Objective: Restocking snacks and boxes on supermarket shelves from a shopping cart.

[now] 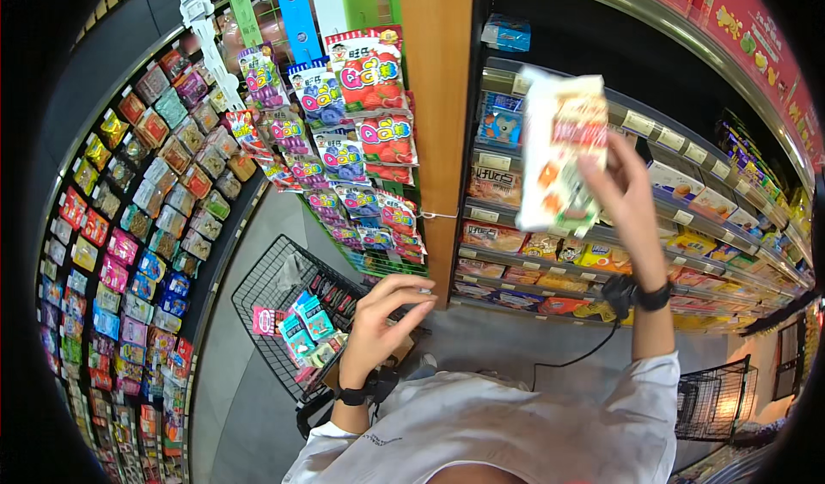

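My right hand (615, 178) grips the right edge of a pale snack package (562, 155), printed with red and orange, in front of the shelves at the right. The package is slightly blurred. Lower and to the left, my left hand (387, 323) has its fingers apart and holds nothing. It hovers beside the right edge of a black wire shopping cart (254, 329), in which teal snack packs (306, 326), a pink pack (264, 321) and other goods lie. Both wrists wear black bands.
Hanging gummy candy bags (367, 74) cover a rack beside a wooden post (445, 129). Tiered shelves of packaged snacks (496, 236) curve along the right, and more packaged goods (155, 226) fill the left shelving. Another wire cart (715, 400) stands at the lower right.
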A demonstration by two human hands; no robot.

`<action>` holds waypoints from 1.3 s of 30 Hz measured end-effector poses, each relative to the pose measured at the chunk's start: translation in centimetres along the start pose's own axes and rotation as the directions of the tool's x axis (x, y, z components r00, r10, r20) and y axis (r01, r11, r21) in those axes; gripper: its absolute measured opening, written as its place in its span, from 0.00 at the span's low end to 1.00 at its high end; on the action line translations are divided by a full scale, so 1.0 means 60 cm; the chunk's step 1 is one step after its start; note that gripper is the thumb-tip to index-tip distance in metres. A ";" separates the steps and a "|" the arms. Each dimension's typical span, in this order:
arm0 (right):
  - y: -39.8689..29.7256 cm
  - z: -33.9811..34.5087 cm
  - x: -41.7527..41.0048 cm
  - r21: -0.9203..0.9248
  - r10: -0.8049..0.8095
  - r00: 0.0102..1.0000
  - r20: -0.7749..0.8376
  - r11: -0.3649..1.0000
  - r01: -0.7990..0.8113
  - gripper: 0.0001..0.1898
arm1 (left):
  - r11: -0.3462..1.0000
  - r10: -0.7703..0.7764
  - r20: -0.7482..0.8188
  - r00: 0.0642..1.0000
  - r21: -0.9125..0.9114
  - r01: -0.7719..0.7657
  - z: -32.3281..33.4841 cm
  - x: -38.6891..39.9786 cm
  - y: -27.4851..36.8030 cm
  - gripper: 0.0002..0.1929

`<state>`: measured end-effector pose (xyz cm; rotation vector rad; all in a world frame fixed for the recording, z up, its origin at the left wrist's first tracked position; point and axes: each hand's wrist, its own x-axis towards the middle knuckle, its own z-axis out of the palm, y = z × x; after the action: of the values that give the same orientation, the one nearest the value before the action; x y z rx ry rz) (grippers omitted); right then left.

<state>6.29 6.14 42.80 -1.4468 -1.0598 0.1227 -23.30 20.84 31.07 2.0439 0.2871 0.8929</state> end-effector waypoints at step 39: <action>0.117 -0.050 0.471 -0.354 -0.019 0.859 0.512 0.906 0.232 0.57 | 0.976 -0.200 -0.165 0.966 0.050 0.211 0.025 0.084 -0.099 0.04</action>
<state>27.89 23.66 51.92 -1.7615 -1.6845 0.1967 -17.95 26.00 28.31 1.9636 0.6136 0.9284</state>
